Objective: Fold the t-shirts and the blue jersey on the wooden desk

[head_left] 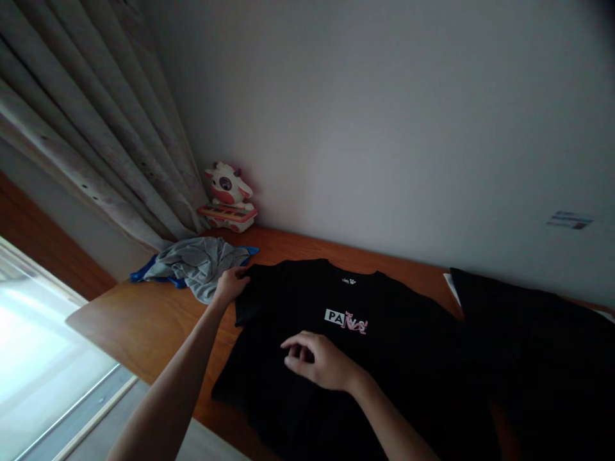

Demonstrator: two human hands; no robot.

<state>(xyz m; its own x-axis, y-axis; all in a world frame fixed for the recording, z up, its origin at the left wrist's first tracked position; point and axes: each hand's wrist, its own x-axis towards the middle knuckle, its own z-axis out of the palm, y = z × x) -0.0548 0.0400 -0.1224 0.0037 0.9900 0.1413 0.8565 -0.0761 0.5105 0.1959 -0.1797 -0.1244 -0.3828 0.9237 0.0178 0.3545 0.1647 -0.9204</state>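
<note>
**Black tee spread flat, both hands on it**

Black cotton covers most of the near bench: a tee [346,346] lies face up, collar toward the wall, hem toward the person, so its long axis runs straight away from the body. A small white and pink print [346,319] sits on the chest.

The left hand [231,283] reaches out to the shirt's far left corner, at the shoulder and sleeve. Its grip looks closed over the cloth edge there, though the fingers are partly hidden, so how firmly it holds cannot be told. The right hand [319,361] rests on the middle of the tee, just below the print, fingers loosely curled and pressing down, holding nothing that shows. It is the nearer hand to the shirt's centre; the left has the longer reach, out along the sleeve side.

Just beyond the left hand, touching the sleeve area, lies a crumpled grey garment [199,262] over something blue [144,274]. A second dark cloth [533,339] lies to the right, overlapping the tee's edge.

The bench [139,323] is orange-brown wood, set against a plain pale wall [384,128]. A cow toy [227,195] stands in the far corner beside a curtain [86,121], with bright window light at lower left. The room is dim.
</note>
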